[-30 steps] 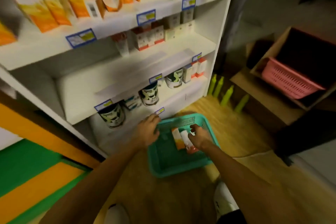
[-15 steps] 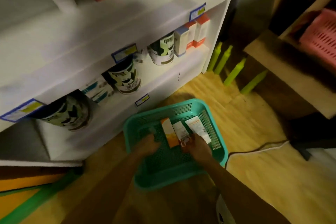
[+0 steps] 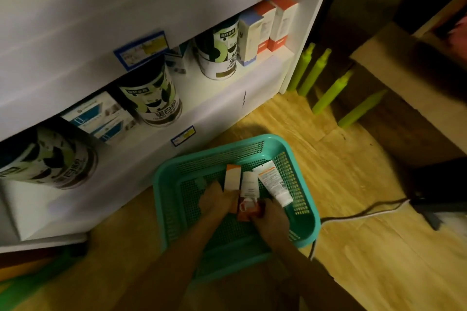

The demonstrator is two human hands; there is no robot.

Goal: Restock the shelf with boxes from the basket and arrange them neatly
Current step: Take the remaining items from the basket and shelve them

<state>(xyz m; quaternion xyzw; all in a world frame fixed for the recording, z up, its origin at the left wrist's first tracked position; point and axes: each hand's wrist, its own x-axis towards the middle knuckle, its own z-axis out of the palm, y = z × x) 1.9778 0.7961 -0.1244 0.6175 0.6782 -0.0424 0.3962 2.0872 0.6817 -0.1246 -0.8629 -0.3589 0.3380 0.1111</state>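
A: Two hands down in the teal basket (image 3: 307, 212). Compared with a second ago, the left hand (image 3: 217, 199) has come off the rim and gone inside, and the view has dropped from the upper shelves to the bottom one.

B: Meaning?

A: Judging by that, pick-up is under way; nothing has gone to the shelf (image 3: 227, 98) yet.

B: Fingers?

A: Left fingers curled around the near end of the orange-and-white box (image 3: 233, 176). Right hand (image 3: 271, 214) closed on the red end of the white box (image 3: 249, 183); whether it grips or only presses, cannot tell in this dim light.

B: Where do the goods lie?

A: Three items side by side at the basket's centre, pointing toward 12 o'clock: the two boxes touching, and at 3 o'clock of them a white tube (image 3: 274, 183), flat crimped end up, cap toward the person.

B: Materials?

A: Basket is perforated moulded plastic, rounded corners, on a wood-grain floor. Boxes are slim card cartons, matte. Tube looks soft, squeezable plastic.

B: Shelf?

A: White laminate at 11 o'clock. Glossy round tins (image 3: 156, 98), flat blue-and-white cartons (image 3: 98, 116), and tall red-and-white boxes (image 3: 274, 24) at its right end, likely where these belong.
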